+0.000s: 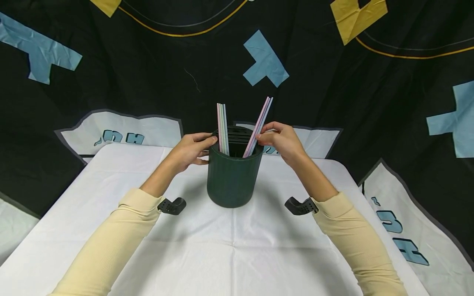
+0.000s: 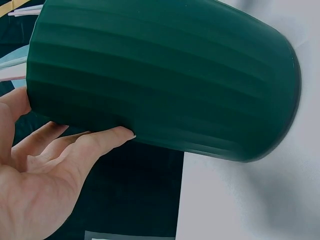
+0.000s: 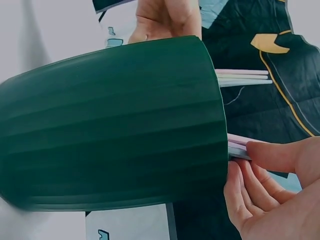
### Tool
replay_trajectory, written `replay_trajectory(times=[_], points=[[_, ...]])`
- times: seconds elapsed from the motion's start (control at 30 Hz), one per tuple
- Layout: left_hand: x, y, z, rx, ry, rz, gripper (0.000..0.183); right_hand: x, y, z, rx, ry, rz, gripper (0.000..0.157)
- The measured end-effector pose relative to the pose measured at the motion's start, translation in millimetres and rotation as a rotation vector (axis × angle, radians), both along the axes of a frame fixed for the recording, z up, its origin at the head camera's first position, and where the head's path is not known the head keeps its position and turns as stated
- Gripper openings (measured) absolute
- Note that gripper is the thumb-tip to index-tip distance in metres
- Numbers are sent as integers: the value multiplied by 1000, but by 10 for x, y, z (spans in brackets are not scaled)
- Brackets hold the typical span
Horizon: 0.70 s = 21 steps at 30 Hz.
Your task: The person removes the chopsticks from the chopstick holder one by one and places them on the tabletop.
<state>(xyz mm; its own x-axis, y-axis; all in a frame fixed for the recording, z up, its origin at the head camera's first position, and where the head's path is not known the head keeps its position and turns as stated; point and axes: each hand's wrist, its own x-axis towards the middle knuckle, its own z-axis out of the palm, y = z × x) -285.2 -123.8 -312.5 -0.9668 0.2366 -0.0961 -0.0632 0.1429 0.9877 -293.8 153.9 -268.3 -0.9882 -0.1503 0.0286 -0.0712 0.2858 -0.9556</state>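
A dark green ribbed container (image 1: 234,185) stands on the white-covered table, slightly tilted in the head view. My left hand (image 1: 189,151) holds its left side, thumb at the rim and fingers (image 2: 107,140) spread along the outer wall. Several pastel drinking straws (image 1: 223,127) in pink, yellow and green lean upright inside on the left. My right hand (image 1: 283,142) pinches a second bunch of straws (image 1: 258,127), pink, lilac and pale blue, over the right rim. Their lower ends are inside the container. Other fingers (image 3: 237,195) of the right hand lie close to the rim.
Black slats (image 1: 238,133) cross the back of the container's mouth. White cloth (image 1: 229,255) covers the table. Behind it hangs a black backdrop (image 1: 155,74) with blue and yellow shapes. Dark wrist mounts (image 1: 173,205) sit at both cuffs.
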Motion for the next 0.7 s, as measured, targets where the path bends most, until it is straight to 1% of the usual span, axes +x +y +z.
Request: replay_trajectory(times=[0.43,0.7], points=[[-3,2,-15,9,0,-7,58,-3,2,-2,-36,14,-11,20],[-2,2,-4,9,4,-2,58,-1,15,48,-76,21,-15,21]])
